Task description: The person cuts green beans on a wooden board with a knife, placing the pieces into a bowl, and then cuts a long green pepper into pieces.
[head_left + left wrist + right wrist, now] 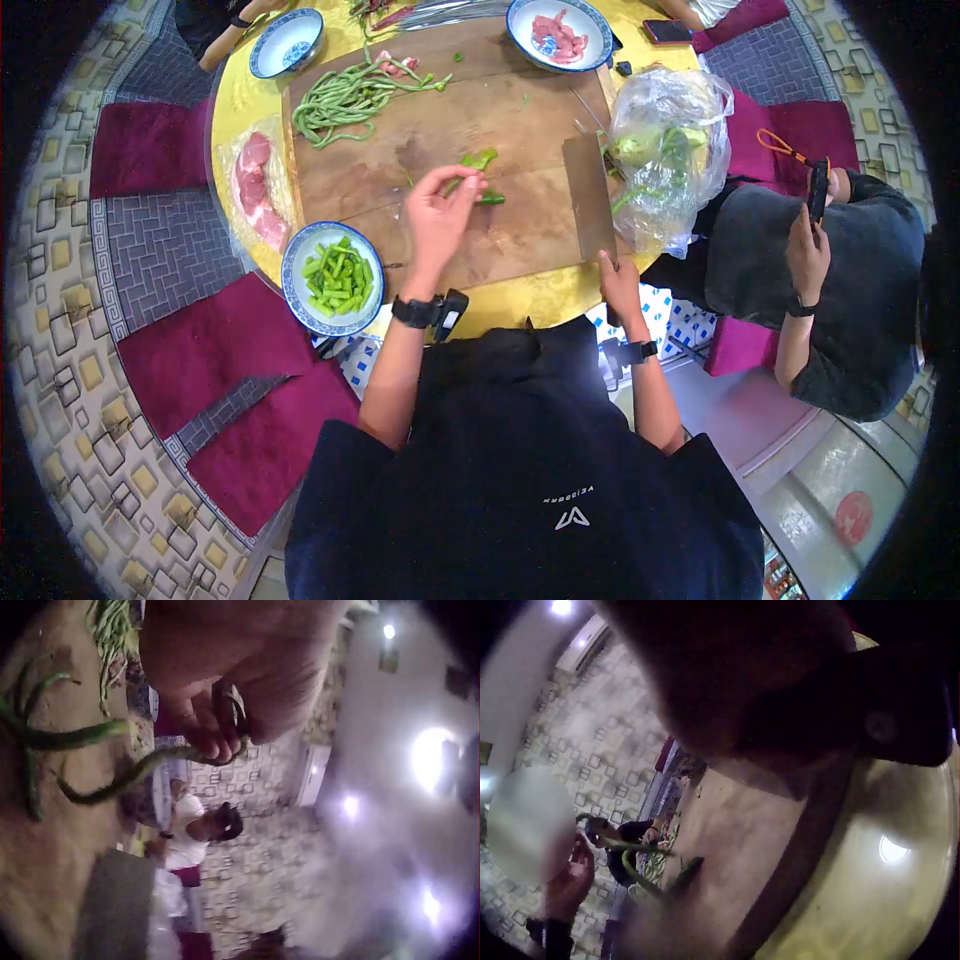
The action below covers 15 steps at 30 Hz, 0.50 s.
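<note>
Over the wooden cutting board [520,115], my left hand [440,220] pinches a long, curved green pepper [124,780] between thumb and fingertips. Several other green peppers [71,739] lie on the board just beyond and below that hand. My right hand [620,287] grips the handle of a cleaver [590,200], whose broad blade is over the board's right edge. A blue-rimmed bowl [291,262] stands left of my left hand, holding short cut green pieces [338,280]. In the right wrist view, my right hand is dark and fills the top.
Long green beans [345,100] lie at the board's far left. Wrapped raw meat [258,190] is left of the board. A bowl of sliced meat [560,40] and another bowl [286,45] stand at the back. A plastic bag of vegetables [675,150] is right. A person [820,280] sits close by.
</note>
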Motion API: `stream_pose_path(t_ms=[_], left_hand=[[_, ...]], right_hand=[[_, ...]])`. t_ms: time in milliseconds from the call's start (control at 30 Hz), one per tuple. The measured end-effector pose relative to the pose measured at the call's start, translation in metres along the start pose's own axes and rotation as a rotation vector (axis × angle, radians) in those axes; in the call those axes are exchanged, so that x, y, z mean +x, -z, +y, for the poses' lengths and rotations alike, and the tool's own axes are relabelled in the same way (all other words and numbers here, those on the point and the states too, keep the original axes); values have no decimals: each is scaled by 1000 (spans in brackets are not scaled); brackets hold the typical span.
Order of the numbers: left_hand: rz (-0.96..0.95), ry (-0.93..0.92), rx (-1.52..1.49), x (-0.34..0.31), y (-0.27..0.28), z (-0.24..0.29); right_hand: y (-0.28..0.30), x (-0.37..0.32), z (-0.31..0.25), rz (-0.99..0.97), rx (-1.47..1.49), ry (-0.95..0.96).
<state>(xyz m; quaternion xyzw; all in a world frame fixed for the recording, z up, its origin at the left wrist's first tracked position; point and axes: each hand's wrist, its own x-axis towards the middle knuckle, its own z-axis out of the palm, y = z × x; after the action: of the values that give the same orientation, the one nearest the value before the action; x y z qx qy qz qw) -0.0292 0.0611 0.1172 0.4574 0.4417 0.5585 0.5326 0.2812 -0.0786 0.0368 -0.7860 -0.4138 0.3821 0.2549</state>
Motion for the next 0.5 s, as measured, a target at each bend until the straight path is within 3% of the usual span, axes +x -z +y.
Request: stream_pose_path(t_ms=[167,200,300,333,400,500], left_hand=[[-195,62,-766,-20,-5,38],[-200,109,-740,-29,-6,30],[-177,233,-351,-58,6,-16],[-169,362,-228,-71,16,-27],[-179,419,27,-95,39,-64],[-332,371,588,-111,59,-58]], right_hand=[[-6,-2,10,-92,358,-186],[-8,-3,10,-93,403,-187],[-10,-4,11,-66,362,-162],[-13,-1,19,-59,321,-164],[-11,-1,13,-43,273,-146],[-8,-1,12,-80,301,-150]])
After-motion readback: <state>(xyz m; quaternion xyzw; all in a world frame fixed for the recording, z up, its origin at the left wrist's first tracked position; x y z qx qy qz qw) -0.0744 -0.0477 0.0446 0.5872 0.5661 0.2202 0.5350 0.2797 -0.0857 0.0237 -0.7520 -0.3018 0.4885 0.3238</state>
